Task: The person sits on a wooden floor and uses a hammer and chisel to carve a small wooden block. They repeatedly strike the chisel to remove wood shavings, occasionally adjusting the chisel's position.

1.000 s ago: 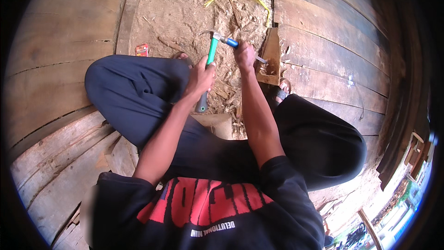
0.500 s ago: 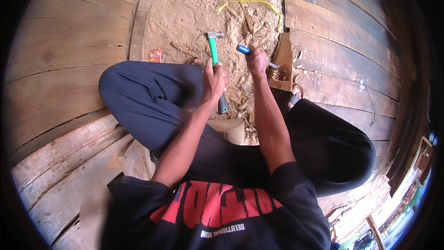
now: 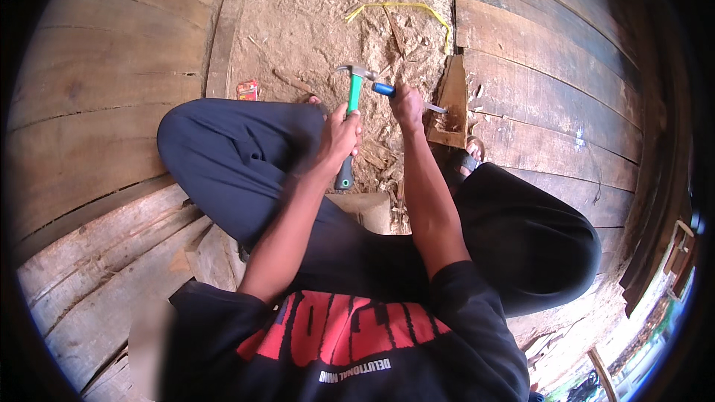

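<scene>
My left hand (image 3: 341, 136) is closed round the green shaft of a claw hammer (image 3: 354, 95), whose black grip end sticks out below the fist. The hammer's steel head is close to the butt of a chisel (image 3: 383, 89) with a blue handle. My right hand (image 3: 407, 108) grips that chisel, its blade pointing right. The blade's tip lies at a notched wooden piece (image 3: 452, 97) that stands against the planks on the right. Whether the tip is sunk into the wood I cannot tell.
Wood chips and sawdust cover the ground (image 3: 313, 15) between two plank surfaces (image 3: 112, 97). A yellow strap (image 3: 402, 4) lies at the far side, and a small red packet (image 3: 247, 90) beside my left knee. My sandalled foot (image 3: 471, 155) is close below the notched piece.
The hammer has swung right, its head now close to the chisel's butt. My right hand and the chisel have shifted slightly left and nearer.
</scene>
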`<state>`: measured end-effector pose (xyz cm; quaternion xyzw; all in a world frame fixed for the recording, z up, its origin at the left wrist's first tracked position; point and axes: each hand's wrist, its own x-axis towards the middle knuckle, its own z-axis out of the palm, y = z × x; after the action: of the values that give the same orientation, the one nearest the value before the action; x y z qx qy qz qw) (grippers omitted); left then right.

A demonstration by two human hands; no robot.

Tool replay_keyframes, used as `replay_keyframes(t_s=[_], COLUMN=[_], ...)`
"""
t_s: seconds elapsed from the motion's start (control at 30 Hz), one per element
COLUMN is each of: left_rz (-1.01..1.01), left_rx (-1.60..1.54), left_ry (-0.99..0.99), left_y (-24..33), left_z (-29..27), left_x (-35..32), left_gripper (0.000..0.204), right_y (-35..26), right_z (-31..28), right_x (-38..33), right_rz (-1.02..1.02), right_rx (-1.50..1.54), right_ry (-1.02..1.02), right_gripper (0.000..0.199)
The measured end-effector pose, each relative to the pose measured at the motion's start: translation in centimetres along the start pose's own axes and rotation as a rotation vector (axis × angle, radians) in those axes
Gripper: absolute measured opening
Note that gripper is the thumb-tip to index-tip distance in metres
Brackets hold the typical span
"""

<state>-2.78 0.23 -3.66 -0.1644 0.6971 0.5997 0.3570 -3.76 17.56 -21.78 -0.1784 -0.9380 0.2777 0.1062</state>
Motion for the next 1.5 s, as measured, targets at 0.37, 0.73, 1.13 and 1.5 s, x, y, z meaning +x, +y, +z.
replay_keyframes(t_s=[0.37, 0.73, 1.13, 1.5], left_rz=[-0.042, 0.026, 0.030, 0.023], left_rx=[-0.055, -0.139, -0.178, -0.183], left_ry=[-0.055, -0.079, -0.111, -0.121], left_y=[1.0, 0.8, 0.7, 1.1], left_z=[-0.1, -0.3, -0.5, -0.6], left_x=[-0.5, -0.4, -0.6, -1.2], left_gripper=[0.006, 0.008, 0.010, 0.016], right_y=[-0.2, -0.6, -3.0, -2.3], right_z=[-0.7, -3.3, -5.9, -7.1], right_x=[-1.5, -1.6, -0.9, -1.4], right_rz=[-0.068, -0.059, 0.029, 0.009], right_rx=[-0.051, 0.144, 0.199, 0.263], right_ry=[-0.041, -0.084, -0.056, -0.042], right_gripper=[0.006, 0.010, 0.013, 0.010])
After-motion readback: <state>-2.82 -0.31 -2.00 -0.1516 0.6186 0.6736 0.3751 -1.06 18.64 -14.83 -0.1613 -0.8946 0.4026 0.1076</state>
